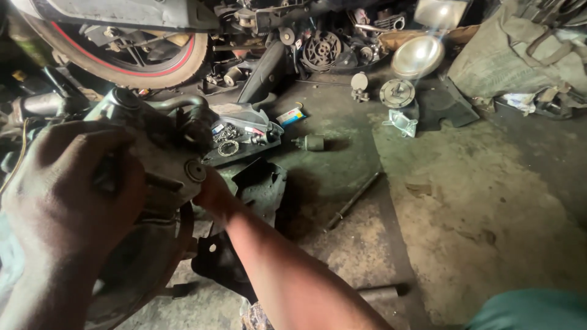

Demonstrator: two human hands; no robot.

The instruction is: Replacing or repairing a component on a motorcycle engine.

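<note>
left hand (67, 183), right hand (213, 192), gripping engine casing (165, 159)

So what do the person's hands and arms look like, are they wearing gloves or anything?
No gloves. The left hand and the right hand are both bare, and they look smudged with dark workshop grime. Both forearms are bare too, with no sleeves showing, and no watch, ring or bracelet can be seen. The only clothing in view is a bit of green fabric at the bottom right corner.
</note>
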